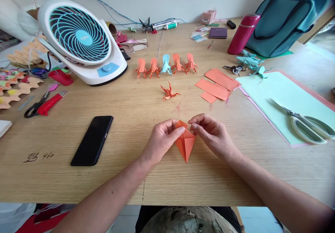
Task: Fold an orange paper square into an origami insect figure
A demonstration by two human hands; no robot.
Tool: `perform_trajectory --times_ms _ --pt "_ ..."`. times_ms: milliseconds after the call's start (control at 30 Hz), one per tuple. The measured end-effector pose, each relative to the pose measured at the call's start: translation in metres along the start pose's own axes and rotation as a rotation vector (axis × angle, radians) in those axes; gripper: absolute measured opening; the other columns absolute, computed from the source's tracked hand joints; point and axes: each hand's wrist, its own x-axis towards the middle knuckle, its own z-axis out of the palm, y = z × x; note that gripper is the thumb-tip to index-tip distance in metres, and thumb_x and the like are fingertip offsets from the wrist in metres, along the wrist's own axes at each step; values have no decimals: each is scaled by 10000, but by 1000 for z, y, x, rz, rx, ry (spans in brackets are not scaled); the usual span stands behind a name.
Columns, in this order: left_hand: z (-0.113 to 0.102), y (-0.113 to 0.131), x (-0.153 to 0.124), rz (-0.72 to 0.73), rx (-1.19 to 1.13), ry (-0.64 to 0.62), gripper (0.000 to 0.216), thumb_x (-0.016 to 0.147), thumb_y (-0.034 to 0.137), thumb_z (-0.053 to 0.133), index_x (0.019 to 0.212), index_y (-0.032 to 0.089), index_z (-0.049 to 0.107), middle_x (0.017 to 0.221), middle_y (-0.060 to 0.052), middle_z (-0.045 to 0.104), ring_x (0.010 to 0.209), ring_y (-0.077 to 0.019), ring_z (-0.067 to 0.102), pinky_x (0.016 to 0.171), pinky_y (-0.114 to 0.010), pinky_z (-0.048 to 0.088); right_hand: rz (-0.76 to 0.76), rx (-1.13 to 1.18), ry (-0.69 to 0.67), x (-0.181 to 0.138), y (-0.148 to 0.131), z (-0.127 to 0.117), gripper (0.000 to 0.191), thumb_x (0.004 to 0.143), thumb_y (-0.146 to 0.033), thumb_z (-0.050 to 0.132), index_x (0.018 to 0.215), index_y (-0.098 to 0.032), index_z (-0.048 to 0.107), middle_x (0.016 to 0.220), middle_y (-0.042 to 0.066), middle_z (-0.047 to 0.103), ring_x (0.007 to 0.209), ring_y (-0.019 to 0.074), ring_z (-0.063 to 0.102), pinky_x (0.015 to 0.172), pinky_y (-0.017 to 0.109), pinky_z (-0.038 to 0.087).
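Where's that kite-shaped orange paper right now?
In the head view, the folded orange paper sits below and right of centre, held by the left hand, with the right hand alongside.

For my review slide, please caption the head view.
The left hand pinches a folded orange paper, the right hand close beside it, with a row of five paper figures beyond.

1 black phone [92,141] lies in front of 1 white fan [85,37].

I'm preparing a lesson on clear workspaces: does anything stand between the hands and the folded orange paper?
Nothing visible does. The left hand pinches the folded paper; the right hand is beside its upper right edge with no object between, though contact is unclear.
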Motion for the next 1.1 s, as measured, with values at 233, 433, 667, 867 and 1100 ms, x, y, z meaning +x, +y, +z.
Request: perform_trajectory --times_ms 233,433,667,867,1100 --pt "-2 -2 0 12 12 -43 200 860 369 710 831 172 693 755 2 661 683 -117 589 654 -232 472 -55 6 -59 -1 1 -2 186 946 -397 647 948 -211 641 823 2 624 738 127 575 681 263 481" --pt "-3 0 -1 119 169 73 153 887 281 683 796 159 671 748 12 652 678 -93 566 634 -195 456 43 -69 -98 -3 0 0 308 882 -456 722 1011 -223 567 838 -11 595 704 125 531 618 258 428" --pt "2 6 -7 285 344 134 158 897 223 663 751 166 676 706 25 682 626 -75 588 575 -153 473 156 13 -157 -4 -2 4 373 873 -489 717 1066 -235 522 900 5 608 771 149 558 650 282 437" --pt "2 5 -10 383 399 156 127 896 189 656 771 169 671 763 20 716 635 -72 619 589 -150 504 155 72 -212 -4 -2 4 374 895 -426 686 1150 -221 503 806 -22 564 732 140 538 651 286 426" --pt "2 8 -9 350 400 214 131 876 193 660 747 168 654 705 27 662 594 -68 574 552 -163 458 173 179 -388 -5 -6 0 442 886 -284 643 1279 -219 451 988 36 595 888 184 620 839 384 509"
